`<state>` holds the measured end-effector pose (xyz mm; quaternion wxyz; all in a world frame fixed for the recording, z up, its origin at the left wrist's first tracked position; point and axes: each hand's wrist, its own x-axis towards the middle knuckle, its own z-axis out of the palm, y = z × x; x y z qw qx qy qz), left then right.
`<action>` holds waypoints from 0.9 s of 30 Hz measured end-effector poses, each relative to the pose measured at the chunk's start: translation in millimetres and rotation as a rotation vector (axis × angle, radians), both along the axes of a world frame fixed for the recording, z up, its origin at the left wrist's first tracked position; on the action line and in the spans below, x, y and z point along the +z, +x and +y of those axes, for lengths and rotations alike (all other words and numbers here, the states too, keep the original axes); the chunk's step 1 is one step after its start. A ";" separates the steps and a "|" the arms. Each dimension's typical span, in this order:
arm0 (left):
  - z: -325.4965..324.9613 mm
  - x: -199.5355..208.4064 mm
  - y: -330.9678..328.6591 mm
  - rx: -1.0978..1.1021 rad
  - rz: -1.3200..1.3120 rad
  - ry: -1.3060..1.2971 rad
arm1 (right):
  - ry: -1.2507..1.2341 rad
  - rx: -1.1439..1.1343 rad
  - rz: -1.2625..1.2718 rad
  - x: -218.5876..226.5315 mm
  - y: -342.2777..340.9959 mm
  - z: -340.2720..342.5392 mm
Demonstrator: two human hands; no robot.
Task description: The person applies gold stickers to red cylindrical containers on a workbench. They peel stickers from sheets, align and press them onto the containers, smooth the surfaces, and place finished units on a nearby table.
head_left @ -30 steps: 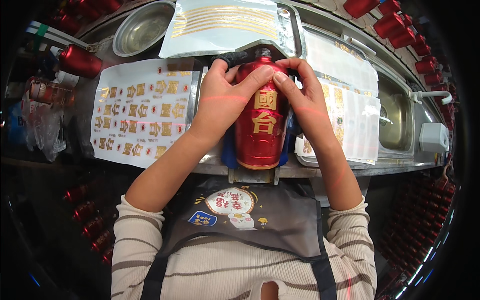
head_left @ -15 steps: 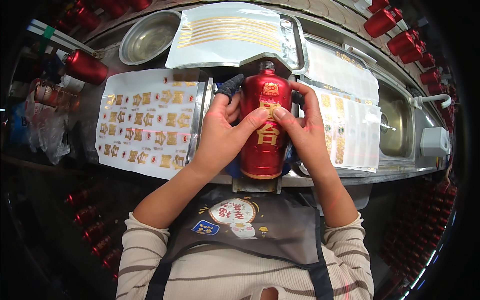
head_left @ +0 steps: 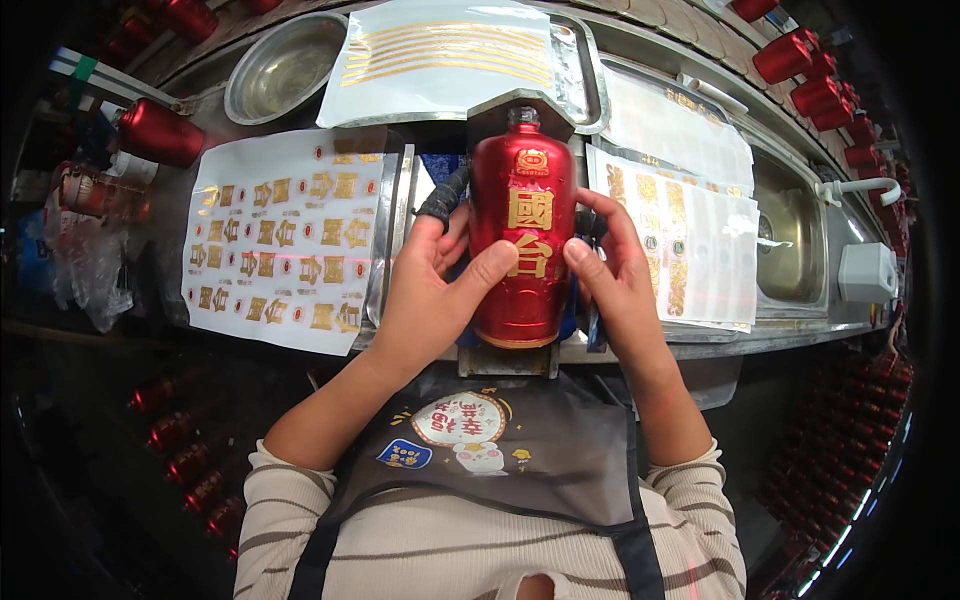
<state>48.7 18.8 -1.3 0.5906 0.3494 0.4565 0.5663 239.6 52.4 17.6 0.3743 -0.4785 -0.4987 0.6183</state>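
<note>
A glossy red bottle (head_left: 522, 290) with gold characters and a gold emblem lies face up on a metal stand (head_left: 505, 361), its dark neck pointing away from me. My left hand (head_left: 440, 280) grips its left side, the thumb pressing on the lower gold character. A black cover wraps the raised index finger of that hand. At the bottle's right edge is my right hand (head_left: 620, 275), its thumb and index finger apart and close to the red surface. The other right fingers are partly hidden, and a dark thing beside them cannot be made out.
A sheet of gold character decals (head_left: 285, 245) lies left, gold strips on a sheet (head_left: 440, 60) behind, and more decal sheets (head_left: 690, 240) right. Also around are a metal bowl (head_left: 283, 70), a sink (head_left: 790, 230) with a white tap (head_left: 865, 188), and another red bottle (head_left: 160, 133).
My thumbs have moved down and apart from the upper gold character. The right hand has shifted to the bottle's edge, uncovering both characters more. The whole view has shifted slightly.
</note>
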 end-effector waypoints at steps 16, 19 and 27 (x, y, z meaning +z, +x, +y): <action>-1.4 -6.0 -7.7 -0.053 0.019 -0.028 | 0.034 0.015 0.043 -2.6 -4.9 -4.2; -2.8 -6.2 -4.0 -0.052 0.095 0.022 | 0.113 0.003 -0.023 -10.7 -6.4 -5.7; -3.3 -3.3 -0.4 -0.043 0.093 0.005 | 0.124 -0.016 -0.031 -11.9 -7.8 -5.9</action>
